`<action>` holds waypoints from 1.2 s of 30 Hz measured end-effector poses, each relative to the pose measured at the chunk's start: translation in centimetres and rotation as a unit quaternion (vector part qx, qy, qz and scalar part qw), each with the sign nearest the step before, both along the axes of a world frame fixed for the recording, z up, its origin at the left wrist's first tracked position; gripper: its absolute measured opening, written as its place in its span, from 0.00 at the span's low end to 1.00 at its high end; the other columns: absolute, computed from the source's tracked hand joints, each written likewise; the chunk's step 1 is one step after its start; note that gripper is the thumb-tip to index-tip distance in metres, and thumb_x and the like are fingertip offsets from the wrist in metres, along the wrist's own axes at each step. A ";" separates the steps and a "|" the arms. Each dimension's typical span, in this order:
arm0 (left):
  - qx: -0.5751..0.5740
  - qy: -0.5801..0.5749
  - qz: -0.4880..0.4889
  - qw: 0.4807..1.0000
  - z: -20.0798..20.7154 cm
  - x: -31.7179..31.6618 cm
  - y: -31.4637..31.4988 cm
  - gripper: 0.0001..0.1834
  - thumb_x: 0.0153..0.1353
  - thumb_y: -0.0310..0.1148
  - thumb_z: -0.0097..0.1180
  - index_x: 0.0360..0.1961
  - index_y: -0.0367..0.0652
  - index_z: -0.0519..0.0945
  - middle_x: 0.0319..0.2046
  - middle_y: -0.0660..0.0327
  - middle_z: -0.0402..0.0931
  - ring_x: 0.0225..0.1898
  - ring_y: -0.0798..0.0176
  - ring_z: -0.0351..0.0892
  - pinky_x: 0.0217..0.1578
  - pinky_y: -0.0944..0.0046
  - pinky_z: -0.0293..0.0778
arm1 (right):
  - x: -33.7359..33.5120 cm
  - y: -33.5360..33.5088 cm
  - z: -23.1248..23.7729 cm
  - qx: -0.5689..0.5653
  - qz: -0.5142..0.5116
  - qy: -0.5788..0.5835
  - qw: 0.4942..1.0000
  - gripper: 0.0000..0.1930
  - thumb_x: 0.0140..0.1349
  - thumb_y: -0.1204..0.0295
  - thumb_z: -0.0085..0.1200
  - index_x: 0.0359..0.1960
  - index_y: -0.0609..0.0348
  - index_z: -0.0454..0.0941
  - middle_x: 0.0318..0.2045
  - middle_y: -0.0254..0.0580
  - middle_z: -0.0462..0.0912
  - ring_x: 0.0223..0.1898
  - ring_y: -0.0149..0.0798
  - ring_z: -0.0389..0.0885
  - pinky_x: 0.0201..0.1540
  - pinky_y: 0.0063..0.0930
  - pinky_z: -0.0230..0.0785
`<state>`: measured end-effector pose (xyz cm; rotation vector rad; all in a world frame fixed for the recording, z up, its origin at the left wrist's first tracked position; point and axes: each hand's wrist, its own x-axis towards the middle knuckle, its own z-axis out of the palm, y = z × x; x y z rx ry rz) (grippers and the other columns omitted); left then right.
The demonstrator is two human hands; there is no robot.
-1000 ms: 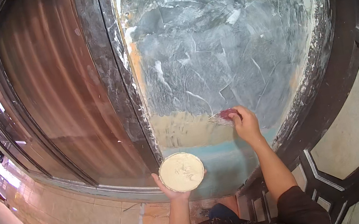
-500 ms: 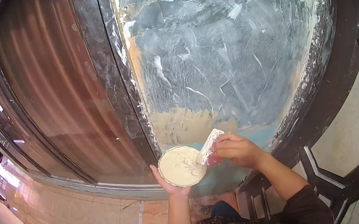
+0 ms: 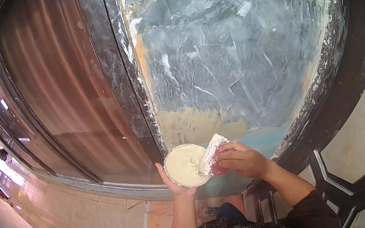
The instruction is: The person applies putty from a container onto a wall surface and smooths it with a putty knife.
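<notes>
My left hand (image 3: 178, 186) is wrapped round the lower left side of a round bowl of cream-coloured putty (image 3: 183, 165), holding it up in front of the wall. My right hand (image 3: 244, 160) grips a pink putty scraper (image 3: 219, 168), fingers closed on its upper side. Thick white putty coats the scraper's face and edge. Its left edge reaches over the bowl's right rim and touches the putty, where stirred ridges show. Behind both hands stands the wall panel (image 3: 228, 67), smeared grey and white, with a beige patch (image 3: 189, 125) low on its left.
Left of the panel, a dark wooden frame (image 3: 124, 75) holds glass with a brown curtain (image 3: 56, 77) behind it. A dark door with pale panels (image 3: 359, 122) stands at the right. Cardboard (image 3: 157, 226) lies on the tiled floor (image 3: 100, 226) below.
The scraper has tilted and shows more of its pink face, its edge still at the putty's right side. The whole view has shifted slightly, and the bowl sits a little higher and further right.
</notes>
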<state>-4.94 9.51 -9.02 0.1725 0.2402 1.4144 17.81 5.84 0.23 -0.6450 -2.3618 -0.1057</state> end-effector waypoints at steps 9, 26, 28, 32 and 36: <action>0.006 0.015 -0.009 1.000 -0.3 0.5 0.3 0.48 0.67 0.75 0.41 0.65 0.38 0.75 0.61 0.47 0.78 0.60 0.43 0.79 0.61 0.43 0.76 | -0.2 0.2 -1.6 -0.019 0.014 0.011 1.000 0.22 0.47 0.86 0.61 0.47 0.59 0.82 0.52 0.40 0.84 0.60 0.52 0.79 0.61 0.42 0.76; 0.006 0.008 -0.025 1.000 -1.0 0.8 0.2 0.50 0.66 0.76 0.41 0.66 0.38 0.74 0.64 0.46 0.75 0.62 0.42 0.77 0.63 0.42 0.73 | -0.5 -0.3 -2.3 -0.048 -0.016 0.125 0.991 0.21 0.48 0.88 0.64 0.46 0.60 0.83 0.50 0.39 0.87 0.56 0.49 0.81 0.58 0.41 0.77; 0.013 0.000 -0.028 1.000 -0.7 0.9 0.0 0.50 0.66 0.76 0.41 0.66 0.38 0.74 0.64 0.47 0.75 0.62 0.42 0.76 0.64 0.41 0.72 | -0.4 -0.4 -2.4 -0.048 -0.027 0.127 0.990 0.20 0.49 0.88 0.64 0.45 0.60 0.83 0.49 0.39 0.87 0.55 0.50 0.81 0.58 0.41 0.77; 0.059 -0.038 -0.032 0.997 -1.1 0.7 0.0 0.50 0.67 0.75 0.40 0.67 0.38 0.73 0.66 0.47 0.73 0.64 0.41 0.75 0.66 0.41 0.70 | -0.3 -0.6 -2.1 -0.050 -0.057 0.151 0.986 0.18 0.51 0.88 0.63 0.44 0.59 0.83 0.48 0.40 0.87 0.53 0.50 0.82 0.56 0.41 0.77; 0.045 -0.031 -0.014 0.998 -1.5 0.4 -0.1 0.50 0.68 0.75 0.39 0.68 0.39 0.73 0.67 0.46 0.72 0.66 0.40 0.73 0.66 0.39 0.69 | 0.0 -0.6 -2.0 -0.040 -0.077 0.159 0.983 0.17 0.51 0.87 0.64 0.43 0.59 0.83 0.47 0.40 0.88 0.53 0.50 0.82 0.56 0.41 0.76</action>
